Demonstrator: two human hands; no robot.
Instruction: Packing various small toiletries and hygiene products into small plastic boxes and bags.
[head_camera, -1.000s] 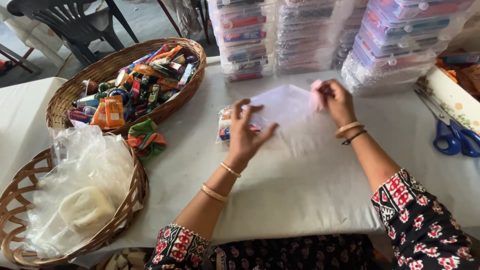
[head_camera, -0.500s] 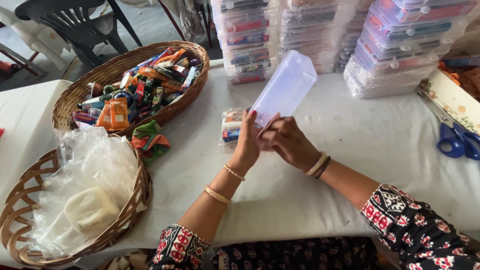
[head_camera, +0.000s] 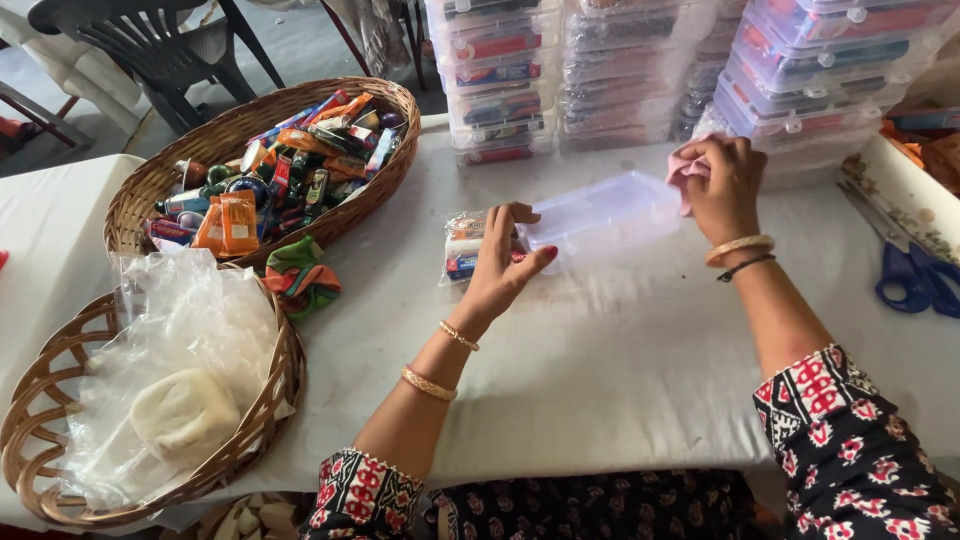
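White cloth-covered table (head_camera: 620, 360), stacks of clear boxes (head_camera: 640, 60) along the far edge. Clear plastic box (head_camera: 600, 212) lying flat on the table between both hands. Left hand (head_camera: 500, 272) with fingers spread, resting on the box's near left corner, beside a small packet (head_camera: 468, 250). Right hand (head_camera: 728, 185) closed around a pink cloth (head_camera: 684, 168), pressed to the box's right end. Two wicker baskets on the left: one (head_camera: 140, 195) full of colourful packets, other (head_camera: 40, 400) with plastic bags. Blue scissors (head_camera: 915, 280) at right.

Pretty bright, even daylight all over the white table (head_camera: 620, 370), only soft shadows under the arms, a bit of glare on the stacked clear plastic boxes (head_camera: 640, 70), and slight wide-angle bending near the edges.
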